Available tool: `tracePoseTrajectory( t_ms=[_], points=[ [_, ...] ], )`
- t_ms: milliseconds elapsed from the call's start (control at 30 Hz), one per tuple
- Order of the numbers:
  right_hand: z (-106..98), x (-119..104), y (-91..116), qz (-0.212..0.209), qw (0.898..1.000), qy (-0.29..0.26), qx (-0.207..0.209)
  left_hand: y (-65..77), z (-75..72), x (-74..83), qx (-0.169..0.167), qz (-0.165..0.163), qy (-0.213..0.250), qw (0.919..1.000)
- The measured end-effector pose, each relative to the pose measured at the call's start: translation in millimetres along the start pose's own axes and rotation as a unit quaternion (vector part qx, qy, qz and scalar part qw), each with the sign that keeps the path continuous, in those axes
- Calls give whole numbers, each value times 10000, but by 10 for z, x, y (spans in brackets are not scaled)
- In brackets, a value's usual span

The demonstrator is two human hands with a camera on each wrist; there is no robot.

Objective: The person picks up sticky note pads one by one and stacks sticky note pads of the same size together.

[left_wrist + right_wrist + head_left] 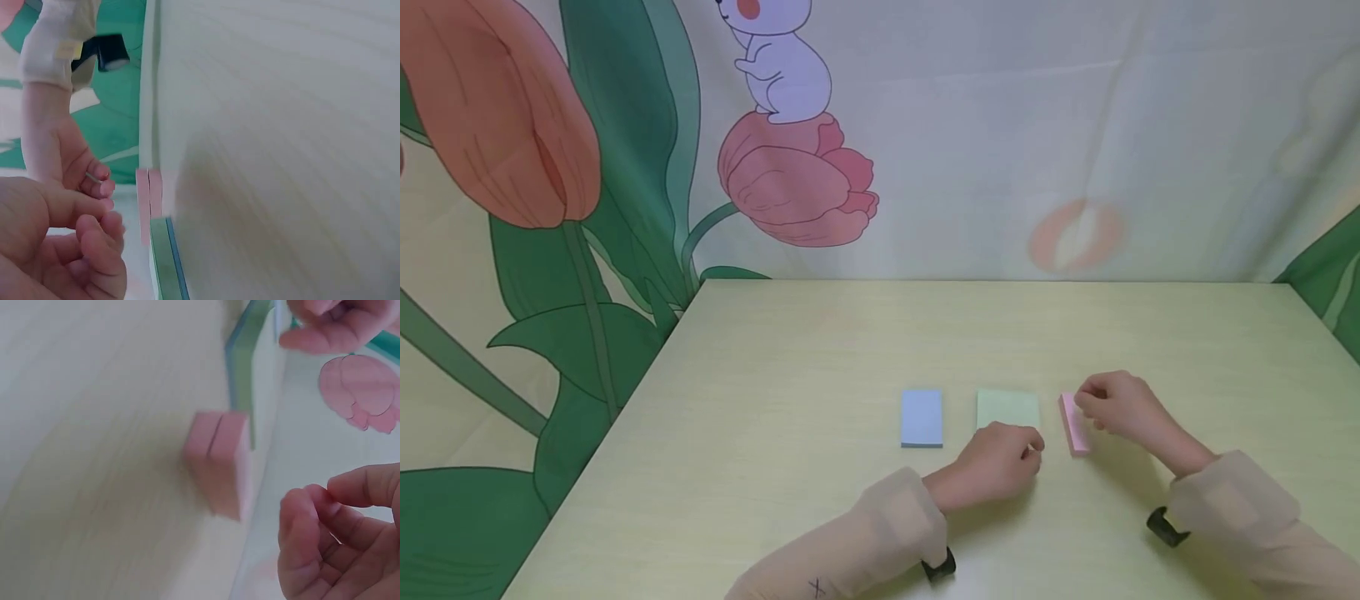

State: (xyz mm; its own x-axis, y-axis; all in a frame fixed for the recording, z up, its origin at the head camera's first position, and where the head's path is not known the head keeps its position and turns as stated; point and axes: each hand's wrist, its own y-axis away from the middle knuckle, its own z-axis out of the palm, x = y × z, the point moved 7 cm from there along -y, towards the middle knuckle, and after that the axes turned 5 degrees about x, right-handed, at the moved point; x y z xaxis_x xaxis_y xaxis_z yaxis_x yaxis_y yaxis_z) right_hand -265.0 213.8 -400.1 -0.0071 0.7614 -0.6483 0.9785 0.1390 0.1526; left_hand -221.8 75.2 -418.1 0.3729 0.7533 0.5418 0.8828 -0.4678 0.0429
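Observation:
Three sticky-note pads lie in a row: a blue pad [921, 417], a green pad [1009, 407] and a narrow pink pad [1076, 433]. My left hand [995, 463] hovers at the green pad's near side, hiding its lower part in the head view. Beside the pink pad's upper right is my right hand [1123, 408], overlapping it in that view. The right wrist view shows a gap between those loosely bent fingers [299, 534] and the pink pad [215, 462], which has a seam along it. Neither hand visibly holds anything.
The pads lie on a pale wooden table [760, 358]. Behind it hangs a cloth [970, 150] printed with tulips and a white animal. A black strap device [1167, 527] is at the right wrist, and another black device [938, 567] at the left.

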Motion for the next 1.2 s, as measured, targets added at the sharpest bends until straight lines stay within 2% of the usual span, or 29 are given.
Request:
tracePoseTrajectory(
  t_ms=[100,233,333,467,667,800,900,1033,1067,1200],
  points=[
    [32,-78,24,-75,9991,-393,-106,8,-116,-112,398,-184,457,9980],
    [76,-197,56,-217,9949,-928,-326,16,-312,-252,1031,-353,969,9893],
    [120,-265,87,-283,9897,-1296,-546,30,-417,-339,1276,-506,1232,9828],
    [209,-303,117,-139,9814,-1691,-893,36,-420,-445,1085,-866,1794,9739],
    [370,-304,121,631,9588,-2418,-1349,49,-289,-538,497,-1363,2631,9538],
    [442,-291,94,997,9463,-2791,-1292,45,-235,-572,370,-1756,3207,9300],
    [485,-285,77,1228,9393,-2980,-1177,29,-203,-597,393,-1992,3685,9072],
    [527,-288,51,1366,9318,-3206,-1014,6,-178,-620,477,-2136,4111,8849],
    [534,-289,40,1361,9315,-3230,-974,1,-173,-623,482,-2152,4189,8809],
    [560,-292,1,1276,9341,-3225,-850,-18,-156,-622,460,-2139,4305,8757]
  ],
)
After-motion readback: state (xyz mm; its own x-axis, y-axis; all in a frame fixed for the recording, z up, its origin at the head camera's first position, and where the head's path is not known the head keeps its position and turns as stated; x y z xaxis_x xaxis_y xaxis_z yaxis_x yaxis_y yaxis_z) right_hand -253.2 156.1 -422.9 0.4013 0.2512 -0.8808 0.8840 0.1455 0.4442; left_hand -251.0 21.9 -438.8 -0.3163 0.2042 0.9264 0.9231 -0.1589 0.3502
